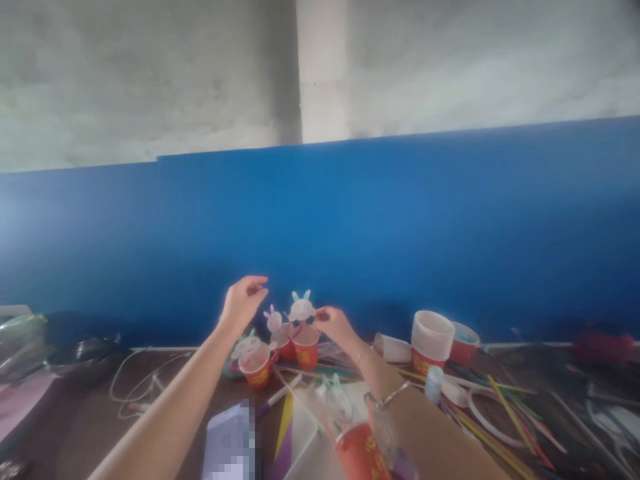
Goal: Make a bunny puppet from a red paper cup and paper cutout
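Note:
My right hand (337, 325) pinches at the right edge of a white paper rabbit head (301, 309) with green ears, which stands up over a red paper cup (305, 348). Raised to the left is my left hand (245, 299), its thumb and forefinger apart and nothing between them. Between my hands, a second rabbit head with pink ears (273, 320) rises from another red cup (284, 343) just behind. Below my left hand sits one more rabbit cup (256, 367), tilted slightly. Close in front, a red cup (361, 453) with a green-eared rabbit head is partly covered by my right forearm.
Stacked paper cups (433, 337) stand at the right, beside a cup lying on its side (394, 349) and a small bottle (434, 385). Coloured strips (500, 413) spread across the right side. A phone (227, 440) lies in front; a white cable (133, 380) is left. A blue panel (350, 220) rises behind.

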### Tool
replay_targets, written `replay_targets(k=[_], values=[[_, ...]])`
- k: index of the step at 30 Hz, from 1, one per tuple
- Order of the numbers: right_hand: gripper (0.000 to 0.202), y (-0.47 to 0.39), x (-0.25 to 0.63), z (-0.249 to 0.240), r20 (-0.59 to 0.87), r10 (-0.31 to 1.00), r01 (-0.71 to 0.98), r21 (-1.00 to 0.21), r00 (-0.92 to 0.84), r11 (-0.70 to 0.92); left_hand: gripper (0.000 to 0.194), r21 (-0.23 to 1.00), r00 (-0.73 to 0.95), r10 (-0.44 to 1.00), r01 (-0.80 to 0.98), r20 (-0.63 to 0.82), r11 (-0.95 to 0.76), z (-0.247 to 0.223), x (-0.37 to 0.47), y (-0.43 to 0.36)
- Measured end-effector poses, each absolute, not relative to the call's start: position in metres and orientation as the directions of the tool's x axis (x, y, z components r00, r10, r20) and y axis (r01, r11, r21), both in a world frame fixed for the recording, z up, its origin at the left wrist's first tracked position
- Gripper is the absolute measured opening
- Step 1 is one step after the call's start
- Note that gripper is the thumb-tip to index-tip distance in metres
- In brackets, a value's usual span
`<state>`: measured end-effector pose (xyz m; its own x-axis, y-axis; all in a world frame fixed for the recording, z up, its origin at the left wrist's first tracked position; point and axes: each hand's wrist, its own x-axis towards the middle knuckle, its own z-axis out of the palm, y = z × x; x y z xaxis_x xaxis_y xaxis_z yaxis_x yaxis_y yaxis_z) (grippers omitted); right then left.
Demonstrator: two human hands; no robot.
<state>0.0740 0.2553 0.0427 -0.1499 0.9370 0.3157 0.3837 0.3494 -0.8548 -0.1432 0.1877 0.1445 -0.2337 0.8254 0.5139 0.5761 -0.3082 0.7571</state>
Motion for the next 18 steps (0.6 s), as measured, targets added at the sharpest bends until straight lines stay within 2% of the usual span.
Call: replay_targets(k=[3, 5, 6, 7, 9, 10, 13, 14, 18], values=[[0.021, 0.254, 0.071, 0.039, 0.317, 0.935, 0.405, -0.843, -0.157, 0.354, 0.042, 0.736, -0.350, 0.717, 0.590, 0.603, -0.331, 0.118, -0.160, 0.155], [0.022, 0.253, 0.068, 0.037, 0.320, 0.934, 0.415, -0.836, -0.161, 0.358, 0.055, 0.675, -0.447, 0.535, 0.638, 0.717, -0.372, 0.083, -0.172, 0.132], [0.023, 0.252, 0.067, 0.036, 0.321, 0.934, 0.420, -0.834, -0.160, 0.358, 0.066, 0.636, -0.381, 0.557, 0.669, 0.738, -0.384, 0.064, -0.179, 0.123], [0.025, 0.252, 0.067, 0.035, 0.320, 0.934, 0.425, -0.832, -0.158, 0.357, 0.077, 0.616, -0.266, 0.645, 0.677, 0.716, -0.404, 0.045, -0.185, 0.115], [0.027, 0.253, 0.067, 0.033, 0.319, 0.936, 0.434, -0.830, -0.146, 0.350, 0.089, 0.632, -0.113, 0.804, 0.685, 0.583, -0.362, 0.018, -0.194, 0.107], [0.027, 0.254, 0.067, 0.032, 0.319, 0.938, 0.440, -0.829, -0.136, 0.346, 0.084, 0.634, -0.092, 0.861, 0.716, 0.500, -0.292, 0.010, -0.197, 0.107], [0.023, 0.256, 0.069, 0.030, 0.321, 0.940, 0.451, -0.827, -0.111, 0.336, 0.037, 0.567, -0.109, 0.942, 0.818, 0.316, -0.096, 0.014, -0.201, 0.121], [0.022, 0.257, 0.070, 0.030, 0.323, 0.940, 0.454, -0.826, -0.106, 0.335, 0.028, 0.539, -0.121, 0.948, 0.840, 0.296, -0.061, 0.022, -0.201, 0.129], [0.020, 0.259, 0.073, 0.027, 0.323, 0.941, 0.464, -0.821, -0.103, 0.333, 0.023, 0.458, -0.149, 0.953, 0.889, 0.264, 0.013, 0.051, -0.198, 0.163]])
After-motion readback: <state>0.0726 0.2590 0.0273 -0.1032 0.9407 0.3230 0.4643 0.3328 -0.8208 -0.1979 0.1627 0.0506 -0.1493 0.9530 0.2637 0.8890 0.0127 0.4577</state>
